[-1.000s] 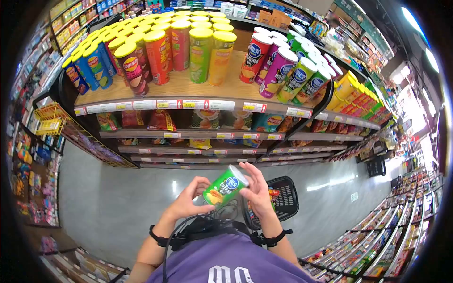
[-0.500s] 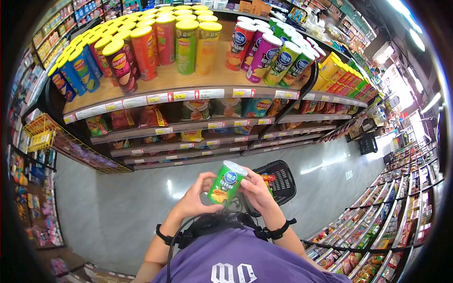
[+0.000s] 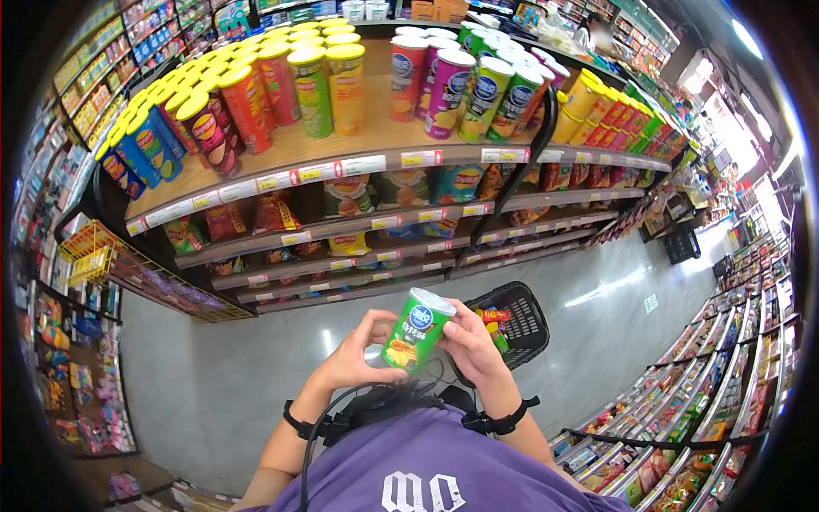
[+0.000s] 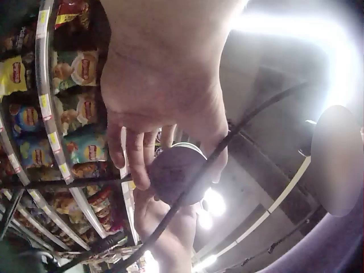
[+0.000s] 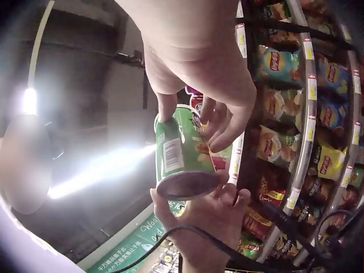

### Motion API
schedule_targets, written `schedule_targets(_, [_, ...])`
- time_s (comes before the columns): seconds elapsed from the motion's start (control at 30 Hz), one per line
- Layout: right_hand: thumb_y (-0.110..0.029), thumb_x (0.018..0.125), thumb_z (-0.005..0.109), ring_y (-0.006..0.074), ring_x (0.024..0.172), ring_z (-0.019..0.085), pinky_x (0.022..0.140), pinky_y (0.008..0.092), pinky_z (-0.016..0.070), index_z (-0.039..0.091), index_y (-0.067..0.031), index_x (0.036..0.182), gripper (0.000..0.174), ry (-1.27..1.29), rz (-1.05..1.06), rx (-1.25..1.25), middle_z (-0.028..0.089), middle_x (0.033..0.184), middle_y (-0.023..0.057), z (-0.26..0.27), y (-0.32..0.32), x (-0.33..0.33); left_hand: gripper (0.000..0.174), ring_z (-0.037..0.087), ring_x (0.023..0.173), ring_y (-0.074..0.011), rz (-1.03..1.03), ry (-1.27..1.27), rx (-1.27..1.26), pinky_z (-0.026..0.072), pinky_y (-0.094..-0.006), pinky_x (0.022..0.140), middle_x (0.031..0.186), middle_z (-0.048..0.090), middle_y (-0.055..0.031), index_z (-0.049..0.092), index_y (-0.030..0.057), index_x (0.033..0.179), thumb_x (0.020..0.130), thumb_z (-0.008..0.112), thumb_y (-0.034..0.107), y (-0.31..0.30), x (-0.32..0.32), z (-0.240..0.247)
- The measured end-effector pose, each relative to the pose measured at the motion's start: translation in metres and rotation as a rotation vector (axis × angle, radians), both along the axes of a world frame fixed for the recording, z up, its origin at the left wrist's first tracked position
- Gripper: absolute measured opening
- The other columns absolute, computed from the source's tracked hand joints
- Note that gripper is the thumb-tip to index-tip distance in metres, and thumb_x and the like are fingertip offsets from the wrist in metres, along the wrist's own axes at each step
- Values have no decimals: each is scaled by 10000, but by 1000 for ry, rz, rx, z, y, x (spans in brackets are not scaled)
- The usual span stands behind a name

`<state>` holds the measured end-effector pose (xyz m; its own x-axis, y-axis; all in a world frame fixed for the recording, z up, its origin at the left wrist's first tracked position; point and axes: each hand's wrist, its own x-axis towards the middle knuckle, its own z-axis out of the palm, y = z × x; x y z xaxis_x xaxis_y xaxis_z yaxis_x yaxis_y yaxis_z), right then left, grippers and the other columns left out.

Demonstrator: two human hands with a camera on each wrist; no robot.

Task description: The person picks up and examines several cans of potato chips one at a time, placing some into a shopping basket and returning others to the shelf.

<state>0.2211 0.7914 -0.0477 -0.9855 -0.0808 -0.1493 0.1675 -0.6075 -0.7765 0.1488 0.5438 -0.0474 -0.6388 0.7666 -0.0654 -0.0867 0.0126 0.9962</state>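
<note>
A short green chip canister (image 3: 415, 330) with a pale lid is held between both hands in front of the purple shirt, its top leaning to the right in the head view. My left hand (image 3: 358, 352) grips its lower left side, thumb near the base and fingers behind. On the upper right side, my right hand (image 3: 479, 348) holds it near the lid, thumb in front. The right wrist view shows a white barcode panel on the canister (image 5: 185, 142) and its dark round base. That base (image 4: 177, 173) also faces the left wrist view, between the hands.
A black shopping basket (image 3: 531, 320) with a few colourful packs stands on the grey floor to the right. Ahead, a wooden shelf (image 3: 367, 145) bears rows of tall chip canisters, with bagged chips below. A dark cable (image 4: 233, 133) crosses before the left wrist camera.
The canister has turned from a strong rightward tilt to a more upright pose, its printed front still showing. Both hands keep holding it. The shelves have shifted left in the head view.
</note>
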Motion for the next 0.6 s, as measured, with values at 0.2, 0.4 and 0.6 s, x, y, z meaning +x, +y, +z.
schedule_targets(0.2, [-204,1045,653,198,1227,625,1031,444,535,554,-31,1380,390,19,-86,19,645,1313,79,9,38,37,921,590,1323,-274,-142,-338,356,391,-426,1173,1466,568,-185,286,61,1615,848,789,137,36,19,-20])
schedule_targets(0.4, [-107,1041,611,321,1152,704,971,455,590,611,30,1298,291,23,-137,152,693,1260,216,22,92,100,890,644,1103,-393,-167,-587,716,517,-522,951,1442,532,-258,394,22,1570,852,626,494,85,27,-7])
schedule_targets(0.6, [-93,1043,595,299,1109,714,964,431,595,658,43,1211,226,62,-224,135,706,1233,203,16,158,170,872,635,855,-279,-120,-591,931,484,-494,939,1195,611,-216,460,5,1491,922,589,653,146,68,15])
